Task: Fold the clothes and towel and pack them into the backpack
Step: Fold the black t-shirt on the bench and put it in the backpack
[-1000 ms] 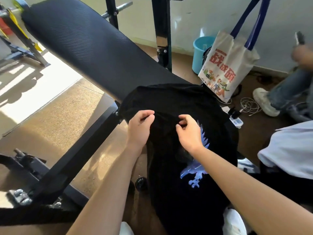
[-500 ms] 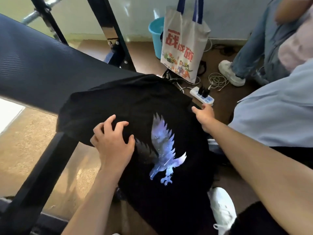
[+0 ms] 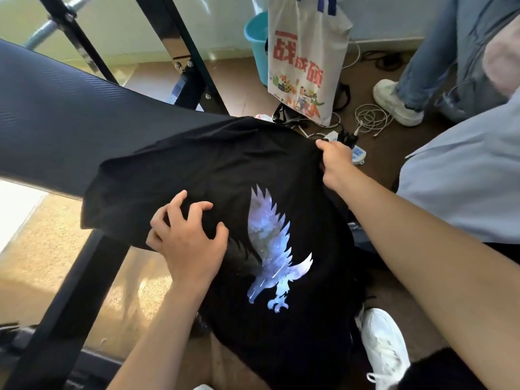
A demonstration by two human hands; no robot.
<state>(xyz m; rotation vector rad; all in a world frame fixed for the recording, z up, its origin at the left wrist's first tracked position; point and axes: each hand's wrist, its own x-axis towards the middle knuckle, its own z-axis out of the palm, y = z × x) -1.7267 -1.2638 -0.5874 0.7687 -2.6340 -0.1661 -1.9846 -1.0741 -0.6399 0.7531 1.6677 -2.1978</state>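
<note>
Shirt [image 3: 213, 170] drapes over the surface's [image 3: 56, 119] near end; right hand [image 3: 334, 164] pinches its far right edge, left hand [image 3: 188, 237] presses down with fingers spread, gripping nothing.

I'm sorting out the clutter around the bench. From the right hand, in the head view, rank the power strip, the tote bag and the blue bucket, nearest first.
From the right hand, which grips the black T-shirt's edge:
1. Power strip, on the floor just beyond the hand.
2. Tote bag, hanging farther back.
3. Blue bucket, behind the bag by the wall.
</note>
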